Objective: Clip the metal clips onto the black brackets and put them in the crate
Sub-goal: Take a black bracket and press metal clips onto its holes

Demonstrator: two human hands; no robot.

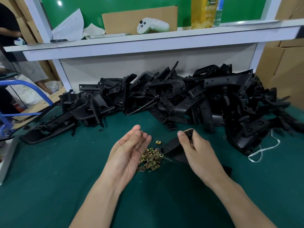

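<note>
Next, square the metal clip (140, 131) to the edge of the black bracket (171, 148), then slide it fully home. Left hand (130, 148) palm-up, fingertips pinching the metal clip; right hand (197, 147), thumb on top, grips the black bracket's end, beside the clip pile (151, 159). Hands near, not touching

No legible text or labels
</note>
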